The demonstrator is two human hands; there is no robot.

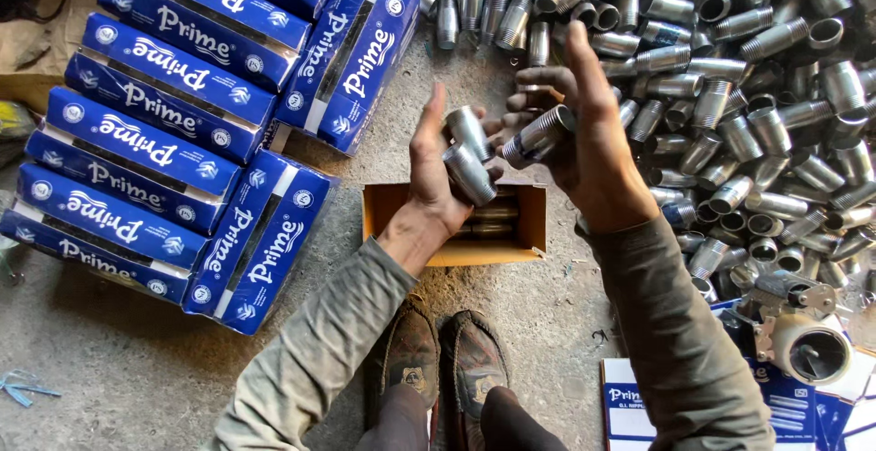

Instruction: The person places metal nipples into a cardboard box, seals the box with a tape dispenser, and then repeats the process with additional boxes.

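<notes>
Shoes (443, 369): two dark worn shoes side by side on the concrete floor (137, 369), between the person's sleeves.
Tape gun (803, 337): lies at lower right on flat blue-and-white cartons (630, 405), just beside the pile's near edge.
Box (383, 209): small open cardboard box on the floor just beyond the shoes, with several metal nipples lying in it; both hands are above it.
Left hand (436, 173): raised over the box, palm turned inward, its grip closed around two short threaded nipples (467, 155), one above the other.
Right hand (570, 127): level with the left and just beside it, fingers curled, its grip closed on one nipple (538, 134) whose threaded end points toward the left hand; the thumb sticks upward.
Packs (164, 132): closed blue boxes in rows on the left, two more standing near the open box, others slanting at top centre.
Pile (748, 95): loose heap of grey threaded pipe nipples spread over the floor at upper right, reaching behind the right hand.
</notes>
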